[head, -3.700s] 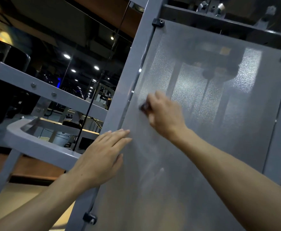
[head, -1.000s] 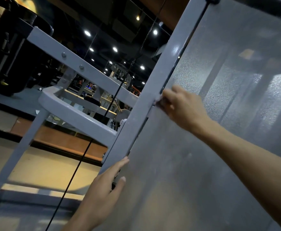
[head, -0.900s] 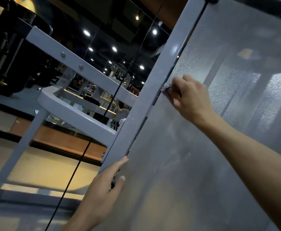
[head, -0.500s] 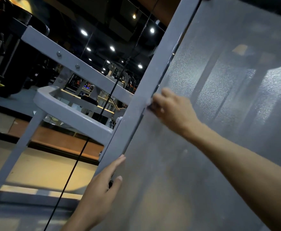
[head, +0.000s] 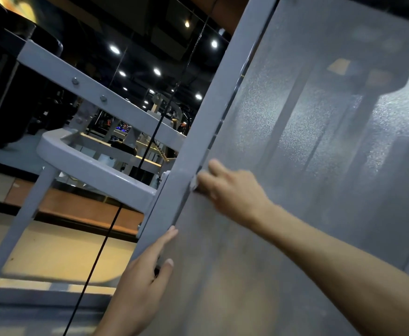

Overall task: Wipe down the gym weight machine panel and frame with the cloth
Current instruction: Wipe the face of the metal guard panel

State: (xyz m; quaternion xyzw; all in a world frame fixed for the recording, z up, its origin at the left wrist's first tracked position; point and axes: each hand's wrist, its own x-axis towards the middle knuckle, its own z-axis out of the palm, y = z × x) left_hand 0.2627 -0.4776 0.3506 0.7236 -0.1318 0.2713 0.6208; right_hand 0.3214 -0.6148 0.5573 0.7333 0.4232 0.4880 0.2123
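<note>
Fingers of the right hand are curled around a small wad of cloth, only a pale scrap of which shows past the knuckles; the left hand's fingers lie straight and flat, holding nothing. Panel: large frosted grey sheet filling the right of the view, tilted by the camera angle, with faint streaks low down. Frame: grey painted upright along the panel's left edge, with a narrow dark gap between the two. Crossbar joins the upright from the left; a thin black cable hangs behind it. Right hand presses the cloth at the seam where panel meets upright, just above the crossbar joint. Left hand rests lower, on the same edge, bracing. Judged step: wiping the panel's left margin and the adjoining upright. Risks: the cloth is bunched small, so knuckles or fingertips may rub the panel bare and leave smears; a fold could snag in the gap and pull from the grip; hard pressure at the edge may flex the sheet; the bracing left palm may print the surface it rests on.
</note>
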